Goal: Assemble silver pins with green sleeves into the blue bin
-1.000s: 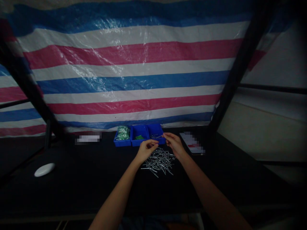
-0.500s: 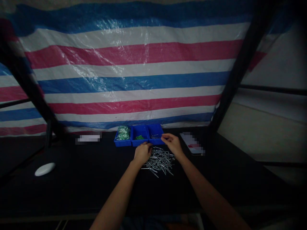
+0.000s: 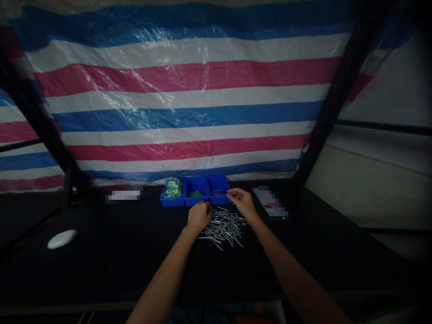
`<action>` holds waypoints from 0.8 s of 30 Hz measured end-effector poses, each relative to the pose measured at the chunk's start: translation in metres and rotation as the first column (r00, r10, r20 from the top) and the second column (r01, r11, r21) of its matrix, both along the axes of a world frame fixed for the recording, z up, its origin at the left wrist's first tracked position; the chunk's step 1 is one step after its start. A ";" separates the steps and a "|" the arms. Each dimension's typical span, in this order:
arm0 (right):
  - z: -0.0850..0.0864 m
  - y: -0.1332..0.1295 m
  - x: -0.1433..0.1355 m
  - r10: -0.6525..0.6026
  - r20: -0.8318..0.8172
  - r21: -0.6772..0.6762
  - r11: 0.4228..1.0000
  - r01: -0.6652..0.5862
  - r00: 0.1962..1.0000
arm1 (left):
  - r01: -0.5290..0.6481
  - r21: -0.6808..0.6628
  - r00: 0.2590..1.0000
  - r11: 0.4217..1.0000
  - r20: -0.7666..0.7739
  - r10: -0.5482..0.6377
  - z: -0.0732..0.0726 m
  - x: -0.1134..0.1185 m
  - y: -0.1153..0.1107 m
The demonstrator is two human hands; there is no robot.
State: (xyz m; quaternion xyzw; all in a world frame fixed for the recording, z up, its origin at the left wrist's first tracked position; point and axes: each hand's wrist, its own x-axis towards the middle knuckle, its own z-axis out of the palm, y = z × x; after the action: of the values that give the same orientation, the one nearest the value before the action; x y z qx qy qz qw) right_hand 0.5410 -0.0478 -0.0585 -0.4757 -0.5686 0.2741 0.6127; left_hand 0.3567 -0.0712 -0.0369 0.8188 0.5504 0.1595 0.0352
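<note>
A loose pile of thin silver metal pins [image 3: 225, 227] lies on the black table. At the pile's upper left edge is my left hand [image 3: 200, 216], its fingers curled in and mostly hidden behind the knuckles; what they hold cannot be made out. My right hand [image 3: 243, 203] is by the front right corner of the right blue bin [image 3: 221, 199], thumb and fingertips pinched together at its rim. Anything in that pinch is too small to name. A few thin pins lie in this bin. Small green pieces [image 3: 195, 194] sit in the middle blue bin [image 3: 196, 182].
In the left blue bin [image 3: 173, 203] is a clear bag of green pieces [image 3: 173, 187]. A phone-like flat object [image 3: 270, 202] lies to the right, a white oval object [image 3: 62, 239] to the left. A striped tarp [image 3: 189, 121] hangs behind, between dark frame posts.
My left hand has shifted very slightly left and its fingers are drawn in a little more. The right hand stays at the bin's corner.
</note>
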 end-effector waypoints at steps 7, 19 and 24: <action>0.007 -0.005 -0.001 0.003 0.053 0.001 1.000 -0.003 0.999 | 0.087 0.157 0.983 0.984 0.148 -0.110 0.012 0.009 -0.013; 0.011 -0.016 -0.013 0.302 0.125 -0.098 0.952 -0.291 0.945 | 0.164 0.114 0.679 0.980 0.708 -0.196 0.008 0.008 0.005; 0.009 -0.018 -0.016 0.348 0.180 -0.101 0.937 -0.335 0.920 | 0.169 0.091 0.624 0.981 0.761 -0.178 0.008 0.008 0.007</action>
State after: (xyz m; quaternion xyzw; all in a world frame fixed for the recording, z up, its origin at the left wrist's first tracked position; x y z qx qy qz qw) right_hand 0.5248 -0.0655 -0.0490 -0.4143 -0.6905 0.3479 0.4801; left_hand 0.3646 -0.0641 -0.0289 0.7236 0.4012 0.4895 0.2755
